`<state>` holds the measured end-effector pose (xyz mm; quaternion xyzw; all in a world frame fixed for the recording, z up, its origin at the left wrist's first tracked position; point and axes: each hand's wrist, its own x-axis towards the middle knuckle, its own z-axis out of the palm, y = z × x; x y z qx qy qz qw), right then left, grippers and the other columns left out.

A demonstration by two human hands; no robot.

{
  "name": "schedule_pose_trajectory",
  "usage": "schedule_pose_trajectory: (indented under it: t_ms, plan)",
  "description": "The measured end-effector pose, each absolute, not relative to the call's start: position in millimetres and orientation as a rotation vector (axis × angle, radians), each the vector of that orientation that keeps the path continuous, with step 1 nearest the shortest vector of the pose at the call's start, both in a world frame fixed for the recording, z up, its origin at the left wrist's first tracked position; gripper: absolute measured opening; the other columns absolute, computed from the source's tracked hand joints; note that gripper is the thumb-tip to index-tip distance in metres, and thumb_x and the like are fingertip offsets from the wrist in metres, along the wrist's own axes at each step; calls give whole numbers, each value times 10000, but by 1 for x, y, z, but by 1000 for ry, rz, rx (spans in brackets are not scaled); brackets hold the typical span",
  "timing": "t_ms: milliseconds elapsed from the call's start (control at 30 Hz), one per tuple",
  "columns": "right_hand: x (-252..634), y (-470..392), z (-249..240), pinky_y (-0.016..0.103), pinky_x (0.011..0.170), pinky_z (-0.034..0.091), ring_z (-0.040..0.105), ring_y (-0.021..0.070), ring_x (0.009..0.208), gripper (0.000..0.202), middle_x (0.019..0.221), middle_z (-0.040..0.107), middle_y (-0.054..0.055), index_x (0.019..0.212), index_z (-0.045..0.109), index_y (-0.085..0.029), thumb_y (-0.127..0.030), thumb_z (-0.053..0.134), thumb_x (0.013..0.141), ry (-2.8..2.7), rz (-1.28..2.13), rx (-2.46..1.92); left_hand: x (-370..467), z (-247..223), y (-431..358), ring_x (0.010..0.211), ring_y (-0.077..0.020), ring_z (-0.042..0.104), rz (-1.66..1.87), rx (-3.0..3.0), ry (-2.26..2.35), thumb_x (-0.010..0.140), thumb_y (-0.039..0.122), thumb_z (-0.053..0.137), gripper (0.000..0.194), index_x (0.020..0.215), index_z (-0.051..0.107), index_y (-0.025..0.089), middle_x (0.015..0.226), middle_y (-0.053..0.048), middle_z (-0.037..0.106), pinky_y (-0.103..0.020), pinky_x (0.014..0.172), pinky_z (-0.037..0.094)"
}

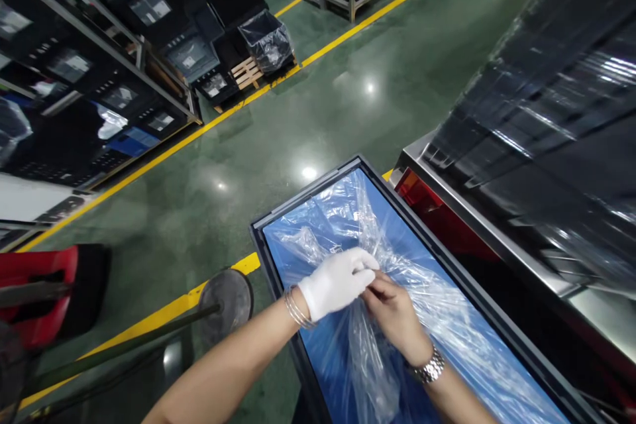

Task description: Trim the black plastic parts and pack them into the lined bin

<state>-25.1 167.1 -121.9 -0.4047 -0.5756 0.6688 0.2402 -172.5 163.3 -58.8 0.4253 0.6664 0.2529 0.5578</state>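
Clear plastic film (427, 288) is gathered over blue contents (382, 192) in a dark-rimmed crate (308, 187), its folds running in towards my two hands. A white glove covers my left hand (338, 281), and metal bangles circle that wrist. Its thumb and fingers are closed in a pinch where the film bunches. My right hand (392, 311), bare and with a metal watch at the wrist, pinches the film at the same spot, fingertips touching the glove. The exact bit between the fingertips is hidden. A loose tail of film hangs below my hands.
Stacked black crates (551, 146) wrapped in film stand close on the right, beside a red and metal edge (477, 232). Racks of black bins (114, 79) line the left. A round grey base (226, 305) and red equipment (44, 285) sit at lower left.
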Motion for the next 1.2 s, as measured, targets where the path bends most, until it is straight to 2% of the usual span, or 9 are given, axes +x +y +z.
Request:
schedule_pose_trajectory:
  t_ms: [167, 367, 500, 567, 667, 733, 867, 1033, 1200]
  plan:
    - [-24, 161, -116, 330, 643, 514, 600, 183, 673, 438, 749, 664, 68, 690, 745, -231, -591, 601, 893, -1577, 1764, -1073, -191, -73, 156, 690, -140, 515, 436, 908, 1641, 746, 424, 709, 267, 780, 627, 172, 717, 30, 581, -274, 645, 384]
    - [-19, 159, -118, 361, 686, 582, 682, 205, 694, 417, 803, 737, 77, 809, 806, -257, -651, 671, 811, -1494, 1835, -1070, -202, -90, 153, 657, -122, 476, 461, 1015, 1523, 758, 221, 638, 199, 587, 542, 186, 631, 46, 507, -252, 665, 383]
    - [-19, 159, -125, 342, 581, 613, 709, 194, 585, 548, 702, 748, 71, 929, 773, -192, -712, 624, 838, -1337, 1896, -1205, -192, -85, 141, 802, -160, 566, 639, 1104, 1521, 821, 262, 583, 225, 609, 569, 191, 787, -22, 610, -281, 798, 440]
    - [-23, 158, -129, 321, 538, 601, 692, 180, 524, 555, 620, 720, 43, 870, 721, -165, -713, 647, 828, -1290, 1888, -1270, -184, -83, 132, 863, -177, 589, 682, 1172, 1547, 858, 278, 551, 238, 638, 582, 192, 847, -48, 642, -300, 848, 440]
    - [-29, 154, -129, 298, 501, 571, 648, 164, 462, 530, 522, 651, 4, 746, 611, -191, -713, 639, 837, -1290, 1818, -1321, -175, -86, 124, 755, -172, 535, 602, 1362, 1687, 882, 211, 478, 284, 601, 440, 204, 708, -21, 554, -311, 780, 409]
    - [-29, 150, -126, 308, 532, 574, 661, 176, 519, 498, 585, 671, 25, 804, 625, -206, -701, 611, 857, -1344, 1731, -1334, -171, -91, 125, 700, -163, 507, 538, 1424, 1753, 863, 145, 441, 268, 612, 374, 212, 672, -7, 516, -301, 724, 394]
    - [-23, 145, -119, 372, 672, 574, 659, 215, 680, 401, 787, 704, 62, 1042, 727, -220, -567, 635, 863, -1566, 1527, -1330, -171, -97, 130, 703, -160, 532, 525, 1451, 1742, 861, 151, 458, 236, 642, 401, 216, 696, -6, 554, -287, 698, 412]
    - [-29, 139, -117, 440, 824, 521, 640, 281, 912, 239, 966, 689, 121, 940, 756, -236, -343, 558, 861, -1695, 1298, -1373, -173, -95, 121, 739, -177, 541, 544, 1625, 1742, 893, 147, 426, 230, 672, 433, 212, 734, -26, 578, -313, 727, 422]
    - [-37, 137, -121, 336, 595, 495, 572, 177, 577, 289, 788, 671, 57, 1073, 659, -193, -269, 500, 844, -1672, 1330, -1374, -175, -94, 114, 742, -200, 573, 504, 1914, 1783, 929, 135, 384, 264, 747, 568, 187, 767, -57, 645, -333, 707, 419]
